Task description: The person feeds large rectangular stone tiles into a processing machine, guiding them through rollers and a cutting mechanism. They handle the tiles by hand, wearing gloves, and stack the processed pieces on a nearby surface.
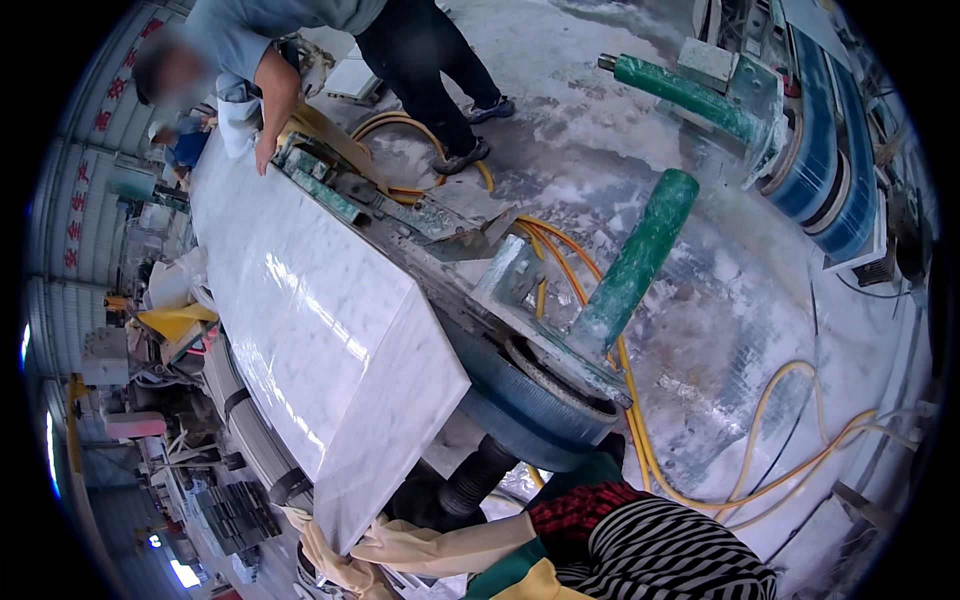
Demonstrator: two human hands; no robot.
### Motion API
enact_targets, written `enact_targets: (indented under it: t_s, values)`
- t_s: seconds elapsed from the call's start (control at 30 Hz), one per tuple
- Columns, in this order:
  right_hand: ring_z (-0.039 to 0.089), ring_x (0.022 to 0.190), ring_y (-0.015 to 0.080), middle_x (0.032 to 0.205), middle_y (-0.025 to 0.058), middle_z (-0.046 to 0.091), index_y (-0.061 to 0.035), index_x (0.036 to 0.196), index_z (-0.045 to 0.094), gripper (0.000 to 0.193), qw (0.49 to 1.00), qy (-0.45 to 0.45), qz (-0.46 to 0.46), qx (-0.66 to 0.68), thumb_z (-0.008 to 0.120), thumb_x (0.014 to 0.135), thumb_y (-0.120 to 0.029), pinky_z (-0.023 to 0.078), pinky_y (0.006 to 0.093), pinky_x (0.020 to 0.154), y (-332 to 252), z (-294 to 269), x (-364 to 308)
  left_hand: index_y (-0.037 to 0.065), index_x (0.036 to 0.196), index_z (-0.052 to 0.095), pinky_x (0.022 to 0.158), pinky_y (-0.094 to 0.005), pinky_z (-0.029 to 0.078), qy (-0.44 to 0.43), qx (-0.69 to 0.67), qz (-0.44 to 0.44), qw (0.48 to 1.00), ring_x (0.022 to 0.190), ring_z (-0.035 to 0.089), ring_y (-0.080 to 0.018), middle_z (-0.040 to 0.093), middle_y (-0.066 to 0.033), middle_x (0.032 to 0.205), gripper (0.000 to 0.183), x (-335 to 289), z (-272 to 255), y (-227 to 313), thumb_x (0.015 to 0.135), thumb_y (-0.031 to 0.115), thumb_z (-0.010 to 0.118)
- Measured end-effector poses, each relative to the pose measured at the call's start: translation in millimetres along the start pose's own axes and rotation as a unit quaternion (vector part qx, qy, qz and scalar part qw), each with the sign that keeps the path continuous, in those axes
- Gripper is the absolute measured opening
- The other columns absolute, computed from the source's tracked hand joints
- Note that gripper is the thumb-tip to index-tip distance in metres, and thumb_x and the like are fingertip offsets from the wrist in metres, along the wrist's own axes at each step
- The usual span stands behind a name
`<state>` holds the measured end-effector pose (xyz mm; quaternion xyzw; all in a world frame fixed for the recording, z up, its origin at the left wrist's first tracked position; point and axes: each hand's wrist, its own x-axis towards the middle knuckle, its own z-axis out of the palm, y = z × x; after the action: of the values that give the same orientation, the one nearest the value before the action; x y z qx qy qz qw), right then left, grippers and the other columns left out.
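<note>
A white, grey-veined marble slab (310,310) lies tilted along a belt machine, its angled end toward me. At the slab's near lower corner, my left hand (322,552), in a cream glove, is closed on the edge. Right beside it, my right hand (382,545), also in a cream glove, grips the same corner; its fingers are partly hidden. A red plaid cuff and a striped sleeve (680,545) show behind the glove. The blue belt (530,405) runs round its drum beside the slab.
Across the slab, another person (290,60) rests a hand on its far edge. A green cylinder (640,260) juts from the machine. Yellow hoses (640,440) trail over the wet, dusty floor. A second blue-belt machine (825,150) stands far right; dark stacked pieces (235,515) lie left.
</note>
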<state>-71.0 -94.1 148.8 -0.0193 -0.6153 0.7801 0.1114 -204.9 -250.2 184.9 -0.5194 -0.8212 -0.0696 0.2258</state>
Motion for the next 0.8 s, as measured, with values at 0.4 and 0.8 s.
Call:
enact_targets:
  t_s: [0.4,0.8]
  values:
    - [0.071,0.116,0.0251,0.122,0.0190,0.073,0.0099,0.125,0.068,0.039,0.927,0.078,0.142,0.337,0.063,0.106,-0.023,0.052,0.0356,0.105,-45,-25,-23,-0.003,0.131,0.069,0.114,-0.0619,0.039,0.123,-0.035,-0.035,0.991,0.129,0.058,-0.0520,0.068,-0.0260,0.134,0.067,20,-15,27,0.064,-0.005,0.061]
    - [0.075,0.097,0.0294,0.120,0.0262,0.072,0.0131,0.133,0.054,0.054,0.915,0.354,0.163,0.104,0.050,0.111,-0.037,0.064,0.0303,0.083,-49,-19,-18,0.002,0.110,0.067,0.089,-0.0440,0.052,0.024,-0.351,-0.036,0.935,0.097,0.064,-0.0364,0.068,-0.0146,0.106,0.031,-153,29,-16,0.080,0.010,0.069]
